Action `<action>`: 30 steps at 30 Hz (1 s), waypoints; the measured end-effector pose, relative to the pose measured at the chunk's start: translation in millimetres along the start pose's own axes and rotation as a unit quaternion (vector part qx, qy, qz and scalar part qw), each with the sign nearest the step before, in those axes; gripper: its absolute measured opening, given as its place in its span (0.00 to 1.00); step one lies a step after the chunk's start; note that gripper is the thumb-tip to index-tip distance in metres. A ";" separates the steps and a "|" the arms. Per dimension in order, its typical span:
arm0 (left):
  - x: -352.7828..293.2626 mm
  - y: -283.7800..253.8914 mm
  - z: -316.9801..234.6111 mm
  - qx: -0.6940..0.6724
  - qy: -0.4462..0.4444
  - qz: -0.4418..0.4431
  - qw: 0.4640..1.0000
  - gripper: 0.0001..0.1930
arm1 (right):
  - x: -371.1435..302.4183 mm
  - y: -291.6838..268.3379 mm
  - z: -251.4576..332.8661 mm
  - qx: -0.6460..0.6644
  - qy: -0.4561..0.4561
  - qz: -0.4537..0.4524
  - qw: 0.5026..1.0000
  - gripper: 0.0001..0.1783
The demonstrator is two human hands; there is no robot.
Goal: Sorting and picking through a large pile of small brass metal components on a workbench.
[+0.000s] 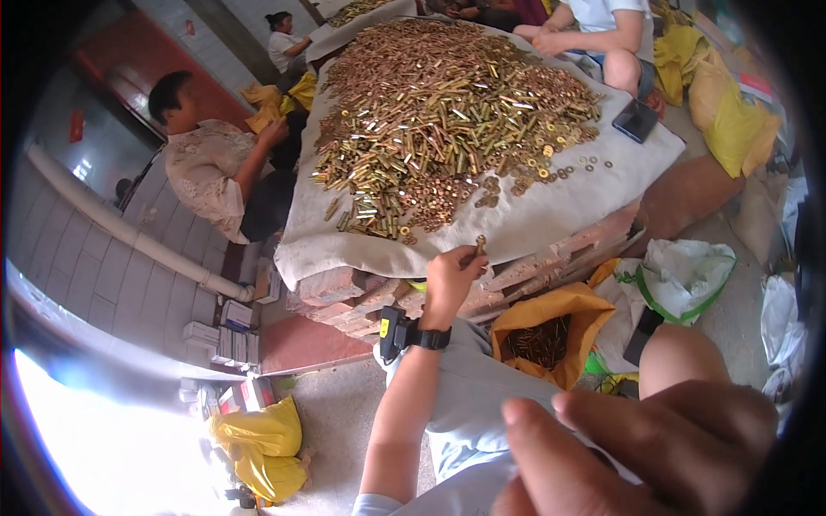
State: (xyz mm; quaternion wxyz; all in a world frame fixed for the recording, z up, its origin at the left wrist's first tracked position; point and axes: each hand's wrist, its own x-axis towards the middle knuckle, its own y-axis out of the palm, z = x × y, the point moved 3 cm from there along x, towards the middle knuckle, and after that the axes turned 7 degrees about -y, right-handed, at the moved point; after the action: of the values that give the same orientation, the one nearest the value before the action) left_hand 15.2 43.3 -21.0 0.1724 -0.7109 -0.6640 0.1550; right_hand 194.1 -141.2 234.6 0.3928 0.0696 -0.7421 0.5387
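My left hand (453,277) is at the near edge of the cloth-covered table, its fingertips pinched on a small brass-coloured fastener (480,246); its exact kind is too small to tell. Ahead of it a large heap of brass- and copper-coloured metal parts (430,120) spreads over the cloth (594,185). Tube-shaped pieces lie in its middle, and loose washers (548,151) along the right side. Close to the camera, low on the right, my right hand (645,447) is raised over my lap. Its thumb and forefinger tips stand apart, nothing visible between them.
An orange sack (568,318) holding dark metal rods stands by my knees, beside a white bag (688,271). A phone (635,121) lies at the table's right corner. Bricks (370,301) support the table. People sit around it. Yellow bags (262,443) lie on the floor.
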 end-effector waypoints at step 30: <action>9.2 8.4 12.0 0.026 -0.002 0.024 0.999 0.10 | 3.6 24.9 45.1 0.140 -0.206 -0.164 0.954 0.09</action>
State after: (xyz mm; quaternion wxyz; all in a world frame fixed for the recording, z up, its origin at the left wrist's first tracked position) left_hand 17.9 52.4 -35.4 0.1861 -0.7214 -0.6429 0.1775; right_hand 155.6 -168.4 213.4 0.3010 0.3542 -0.7023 0.5392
